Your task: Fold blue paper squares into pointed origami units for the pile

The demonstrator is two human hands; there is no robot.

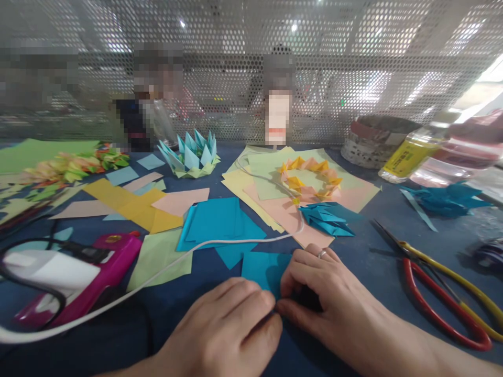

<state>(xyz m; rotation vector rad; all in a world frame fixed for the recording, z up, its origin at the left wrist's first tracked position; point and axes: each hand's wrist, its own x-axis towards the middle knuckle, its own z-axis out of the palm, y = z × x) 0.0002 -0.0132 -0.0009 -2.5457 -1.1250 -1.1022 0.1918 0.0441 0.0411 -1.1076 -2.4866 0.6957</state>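
Observation:
Both my hands meet at the near edge of the dark blue table. My left hand [231, 322] and my right hand [324, 293], which wears a ring, are curled with fingertips pinched on the near edge of a small teal paper square [263, 268]. The paper lies flat on the table just beyond my fingers. A stack of teal sheets [218, 222] lies a little farther back, and a pile of folded teal pieces [326, 219] sits to its right.
A pink and white glue gun [74, 277] lies at left, its white cord [220, 245] crossing the table. Red and yellow scissors [444, 285] lie at right. Farther back are coloured sheets, a blue paper lotus [192, 154], a yellow-orange paper ring [310, 180], a bottle [416, 152] and a mesh screen.

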